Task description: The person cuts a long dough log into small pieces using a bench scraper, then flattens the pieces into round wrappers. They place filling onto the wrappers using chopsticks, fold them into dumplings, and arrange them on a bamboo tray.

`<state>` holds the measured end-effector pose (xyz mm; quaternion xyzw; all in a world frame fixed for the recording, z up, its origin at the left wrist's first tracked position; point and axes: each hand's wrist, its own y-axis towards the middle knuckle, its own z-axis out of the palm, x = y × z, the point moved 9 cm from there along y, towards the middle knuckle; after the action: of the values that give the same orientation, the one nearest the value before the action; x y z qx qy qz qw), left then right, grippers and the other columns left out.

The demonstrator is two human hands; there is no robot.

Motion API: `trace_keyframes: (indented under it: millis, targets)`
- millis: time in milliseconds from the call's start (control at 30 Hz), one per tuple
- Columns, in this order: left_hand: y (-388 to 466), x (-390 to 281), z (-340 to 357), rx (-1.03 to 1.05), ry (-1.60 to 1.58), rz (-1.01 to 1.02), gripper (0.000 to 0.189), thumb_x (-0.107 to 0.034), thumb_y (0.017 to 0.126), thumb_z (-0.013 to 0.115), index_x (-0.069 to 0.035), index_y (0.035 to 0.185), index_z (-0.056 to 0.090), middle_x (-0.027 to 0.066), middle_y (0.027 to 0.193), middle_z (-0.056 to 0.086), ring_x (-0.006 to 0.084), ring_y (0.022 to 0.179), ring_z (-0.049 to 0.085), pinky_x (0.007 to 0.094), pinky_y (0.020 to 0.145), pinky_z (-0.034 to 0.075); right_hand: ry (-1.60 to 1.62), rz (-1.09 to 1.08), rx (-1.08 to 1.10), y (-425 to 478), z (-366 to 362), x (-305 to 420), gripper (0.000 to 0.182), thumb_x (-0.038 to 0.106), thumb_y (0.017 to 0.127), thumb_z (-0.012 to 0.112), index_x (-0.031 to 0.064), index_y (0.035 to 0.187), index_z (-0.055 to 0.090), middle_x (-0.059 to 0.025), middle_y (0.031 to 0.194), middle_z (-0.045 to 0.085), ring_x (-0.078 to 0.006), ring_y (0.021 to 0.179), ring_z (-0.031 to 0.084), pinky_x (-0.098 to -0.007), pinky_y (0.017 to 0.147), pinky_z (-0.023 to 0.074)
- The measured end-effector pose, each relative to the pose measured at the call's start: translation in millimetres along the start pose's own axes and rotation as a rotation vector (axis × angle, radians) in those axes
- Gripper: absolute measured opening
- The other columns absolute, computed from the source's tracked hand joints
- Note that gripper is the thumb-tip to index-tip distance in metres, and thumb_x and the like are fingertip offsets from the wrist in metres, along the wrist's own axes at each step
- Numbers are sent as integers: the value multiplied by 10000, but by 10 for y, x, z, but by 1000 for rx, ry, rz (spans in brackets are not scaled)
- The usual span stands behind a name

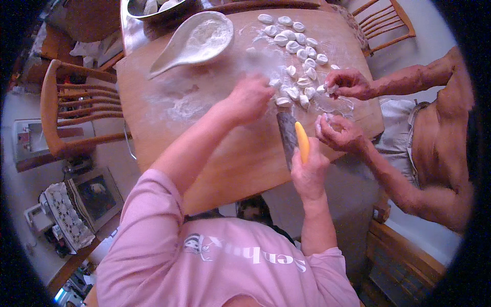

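My right hand [311, 169] grips the yellow handle of a wide-bladed knife [287, 138], whose dark, flour-dusted blade lies over the wooden board [218, 153]. Motion blurs my left hand [252, 98], which is above the board beside the nearest floured dough pieces [284, 101]. Its fingers curl down, and whether they hold anything is not clear. Many small, flattened dough pieces [293, 47] lie scattered from the far edge down to the knife tip. Loose flour [184, 107] covers the board left of my hand.
Across the far left of the board lies a scoop-shaped flour container [211, 36]. Another person's hands [341, 132] work at the right edge, one pinching a dough piece [330, 89]. A metal basin [153, 15] stands behind. Wooden chairs [53, 111] flank the table.
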<state>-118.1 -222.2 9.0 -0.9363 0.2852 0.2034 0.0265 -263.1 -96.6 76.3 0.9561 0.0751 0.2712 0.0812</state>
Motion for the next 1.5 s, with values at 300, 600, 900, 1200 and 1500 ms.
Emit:
trace_keyframes:
  millis: [300, 600, 900, 1200, 1500]
  targets:
    - [-61, -248, 51, 159, 33, 41, 255, -194, 809, 653, -105, 1044, 606, 94, 1091, 575, 309, 1126, 509, 519, 926, 406, -73, -85, -33, 343, -74, -214, 413, 48, 813, 625, -7, 1205, 507, -256, 829, 668, -441, 728, 668, -527, 657, 547]
    - [179, 145, -133, -193, -94, -98, 374, -132, 791, 655, -115, 1161, 604, 159, 1312, 500, 389, 1235, 457, 512, 1009, 407, 29, 192, 61, 364, -145, -523, 290, 38, 819, 615, 6, 1077, 487, -282, 809, 625, -471, 783, 631, -532, 686, 499]
    - [166, 422, -88, -140, -109, -110, 238, -96, 807, 638, -68, 1040, 597, 152, 1015, 600, 385, 1029, 546, 458, 878, 474, 206, 286, -26, 299, -84, -643, 271, 75, 803, 658, 18, 1032, 523, -268, 838, 643, -479, 816, 639, -535, 698, 497]
    - [127, 650, -70, -181, -435, -162, 129, -122, 840, 674, -34, 917, 619, 166, 898, 624, 368, 901, 613, 443, 773, 498, 295, 314, -83, 303, 189, -671, 297, 98, 800, 681, -10, 1039, 544, -198, 867, 621, -357, 781, 612, -424, 744, 497]
    - [147, 711, 58, -156, -506, -165, 139, -113, 797, 660, -26, 876, 586, 169, 861, 601, 378, 862, 608, 453, 727, 494, 395, 336, -92, 373, 297, -587, 326, 109, 800, 686, -22, 1069, 556, -184, 865, 607, -322, 787, 604, -427, 744, 484]
